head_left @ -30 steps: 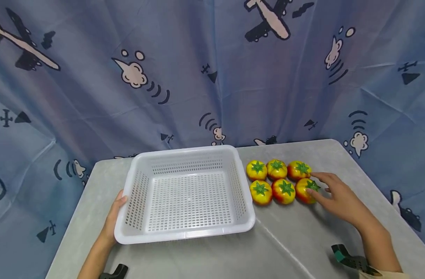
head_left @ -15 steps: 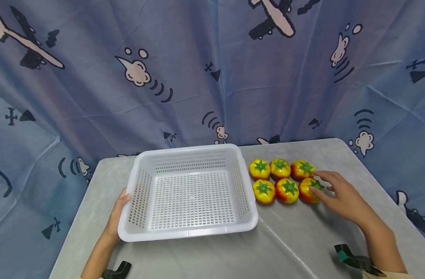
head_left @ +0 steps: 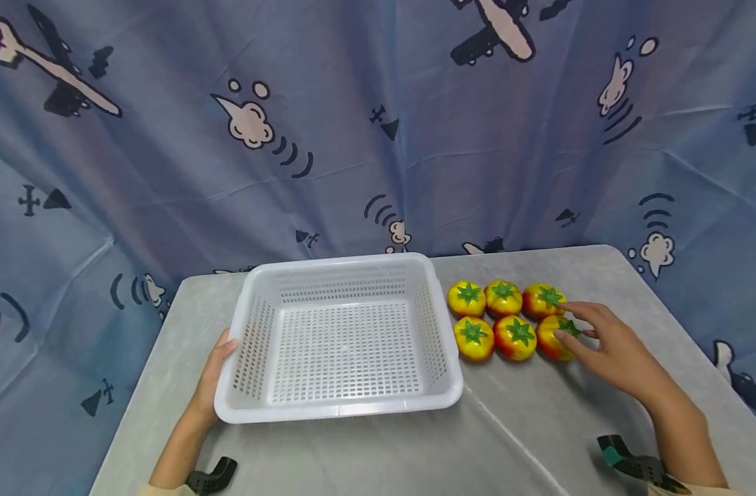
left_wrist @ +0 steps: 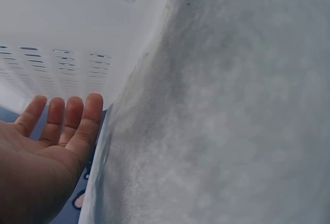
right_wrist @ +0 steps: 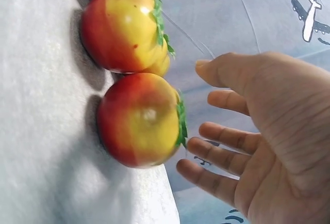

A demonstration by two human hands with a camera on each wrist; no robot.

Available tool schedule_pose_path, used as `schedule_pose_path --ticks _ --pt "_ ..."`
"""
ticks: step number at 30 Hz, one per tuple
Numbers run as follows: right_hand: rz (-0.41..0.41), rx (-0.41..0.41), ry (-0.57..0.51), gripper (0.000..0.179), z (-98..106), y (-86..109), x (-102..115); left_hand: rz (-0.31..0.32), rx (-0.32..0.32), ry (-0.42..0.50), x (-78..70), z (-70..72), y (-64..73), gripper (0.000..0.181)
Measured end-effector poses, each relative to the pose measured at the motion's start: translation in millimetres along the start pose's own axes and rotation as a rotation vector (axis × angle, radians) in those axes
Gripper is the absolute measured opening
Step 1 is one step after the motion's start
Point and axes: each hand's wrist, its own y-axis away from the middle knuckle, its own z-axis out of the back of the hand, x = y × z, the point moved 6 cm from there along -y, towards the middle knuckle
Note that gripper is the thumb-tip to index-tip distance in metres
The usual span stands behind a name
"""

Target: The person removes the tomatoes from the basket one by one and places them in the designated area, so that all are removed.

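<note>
A white plastic basket (head_left: 339, 408) with perforated walls sits at the table's left middle, with nothing in it. My left hand (head_left: 211, 375) is at its left side: the thumb lies on the rim, and the other fingers (left_wrist: 85, 123) reach below it to the outer wall. On the right are two rows of red-and-yellow tomatoes with green star-shaped tops. My right hand (head_left: 613, 351) is over the nearest-right tomato (head_left: 551, 337), thumb and fingers spread. In the right wrist view a gap shows between the fingers and that tomato (right_wrist: 136, 123).
The tomatoes touch or nearly touch one another, and the left ones, such as the front-left tomato (head_left: 474, 338), stand close to the basket's right wall. A grey table (head_left: 415, 455) lies beneath. A blue patterned curtain (head_left: 328, 124) hangs behind its back edge.
The head view has shifted slightly, so the whole scene sits a little further right and higher. Both hands, the basket and the tomatoes keep their places relative to each other.
</note>
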Motion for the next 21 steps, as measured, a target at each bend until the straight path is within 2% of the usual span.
schedule_pose_path --ticks 3,10,15,21 --pt "0.029 -0.053 0.004 0.053 1.0 1.8 0.5 0.010 0.004 0.006 -1.7 -1.2 -4.3 0.064" --pt "-0.005 -0.128 -0.014 0.055 10.4 4.1 -2.5 0.035 0.022 0.019 -1.8 -3.4 -7.1 0.063" --pt "0.030 -0.197 -0.047 0.051 14.9 4.3 -8.0 0.030 -0.005 0.029 -3.6 0.4 -8.5 0.060" --pt "0.061 -0.213 -0.050 0.055 14.5 1.7 -16.7 0.018 -0.023 0.016 -4.1 3.2 -8.7 0.057"
